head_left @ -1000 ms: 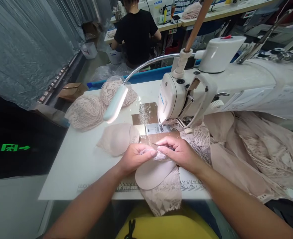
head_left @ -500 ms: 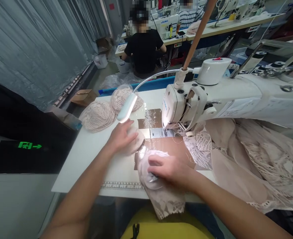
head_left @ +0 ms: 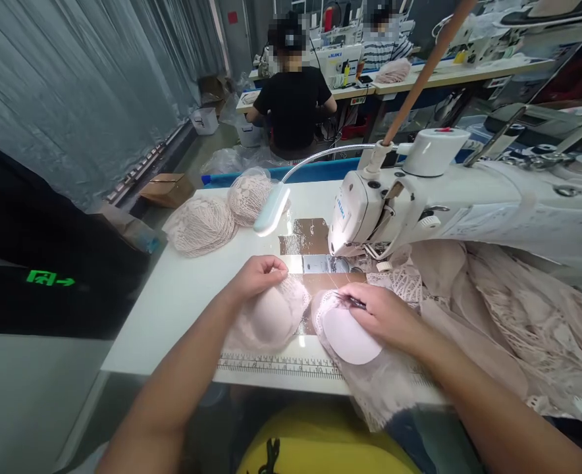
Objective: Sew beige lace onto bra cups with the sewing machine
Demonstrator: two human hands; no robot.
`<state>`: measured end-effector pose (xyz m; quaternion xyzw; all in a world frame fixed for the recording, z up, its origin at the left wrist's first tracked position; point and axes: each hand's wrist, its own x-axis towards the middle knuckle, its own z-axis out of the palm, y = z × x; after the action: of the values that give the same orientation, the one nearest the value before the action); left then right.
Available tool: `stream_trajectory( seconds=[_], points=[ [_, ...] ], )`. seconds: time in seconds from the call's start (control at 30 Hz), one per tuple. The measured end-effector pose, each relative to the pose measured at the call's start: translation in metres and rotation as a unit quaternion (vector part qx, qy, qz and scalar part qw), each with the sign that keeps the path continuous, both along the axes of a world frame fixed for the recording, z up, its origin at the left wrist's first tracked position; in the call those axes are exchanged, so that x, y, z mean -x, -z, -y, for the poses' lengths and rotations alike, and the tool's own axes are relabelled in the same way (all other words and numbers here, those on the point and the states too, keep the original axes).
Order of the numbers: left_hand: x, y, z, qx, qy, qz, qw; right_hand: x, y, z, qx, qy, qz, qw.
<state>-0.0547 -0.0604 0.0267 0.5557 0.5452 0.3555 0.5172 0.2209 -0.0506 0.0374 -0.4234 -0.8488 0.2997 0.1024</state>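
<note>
My left hand [head_left: 259,276] pinches the top edge of a beige padded bra cup [head_left: 270,321] with a lace border, lying on the white table. To its right lies a second lace-edged cup [head_left: 351,339], its smooth pale lining facing up, with lace fabric [head_left: 384,392] hanging over the table's front edge. My right hand [head_left: 384,313] rests on this cup's upper edge, its fingers closed around small dark thread snips [head_left: 357,302]. The snips are mostly hidden in the fingers. Both cups sit just in front of the sewing machine's needle area.
The sewing machine [head_left: 355,210] stands at right, with beige lace fabric [head_left: 469,296] heaped beneath its arm. Two stacks of lace cups [head_left: 202,227] are at back left, beside a lamp head [head_left: 272,210]. A ruler strip [head_left: 281,364] runs along the front. A co-worker [head_left: 293,108] sits beyond.
My left hand has drawn a cup toward me and now pinches its top edge. The right-hand cup has shifted right and opened flat, with my right hand at its upper edge.
</note>
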Motion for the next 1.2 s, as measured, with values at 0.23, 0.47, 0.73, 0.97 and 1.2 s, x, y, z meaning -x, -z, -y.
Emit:
stream_trajectory(
  seconds=[0.23, 0.47, 0.73, 0.97, 1.2],
  points=[
    [-0.011, -0.002, 0.003, -0.006, 0.027, 0.078, 0.997, 0.046, 0.001, -0.008, 0.134, 0.028, -0.195, 0.971],
    [0.015, -0.01, 0.003, 0.071, 0.2, 0.053, 0.976, 0.061, 0.007, -0.011, 0.162, 0.028, -0.187, 0.968],
    [0.019, -0.014, 0.006, 0.005, 0.155, -0.058, 0.986, 0.05, 0.016, -0.017, 0.198, -0.034, -0.176, 0.964],
    [-0.002, -0.014, 0.011, -0.016, 0.113, -0.046, 0.992, 0.059, 0.011, -0.01, 0.16, 0.006, -0.229, 0.96],
    [-0.015, -0.012, 0.01, 0.008, 0.104, -0.033, 0.994, 0.058, 0.006, -0.008, 0.111, -0.003, -0.241, 0.964]
  ],
)
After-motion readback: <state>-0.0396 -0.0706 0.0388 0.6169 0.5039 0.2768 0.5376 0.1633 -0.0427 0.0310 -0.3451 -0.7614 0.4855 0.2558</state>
